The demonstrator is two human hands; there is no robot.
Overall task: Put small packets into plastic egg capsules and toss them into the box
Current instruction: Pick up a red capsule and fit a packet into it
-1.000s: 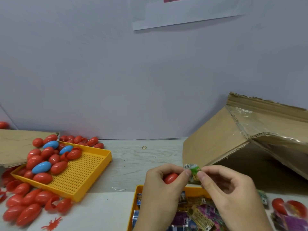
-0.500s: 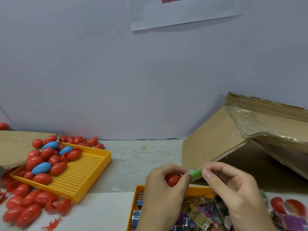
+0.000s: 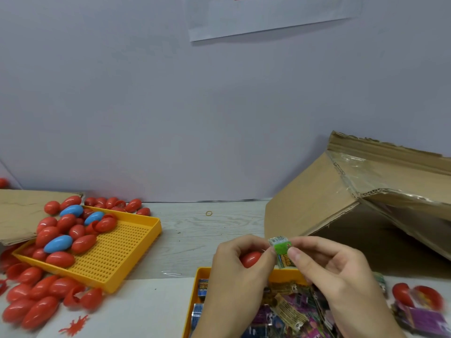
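Head | left grip (image 3: 234, 269): red capsule (image 3: 250, 259) | right grip (image 3: 336, 272): pinches green packet (image 3: 282, 250)

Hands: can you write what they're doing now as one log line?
left hand: holds red capsule | right hand: pinches green packet | packet: both hands on it, not inside | box: beside

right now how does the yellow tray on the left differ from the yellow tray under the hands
The left yellow tray holds red and blue egg capsules; the near yellow tray holds small printed packets. The left one shows whole, with a bare perforated floor; the near one is partly hidden by both hands. Both are yellow plastic with raised rims.
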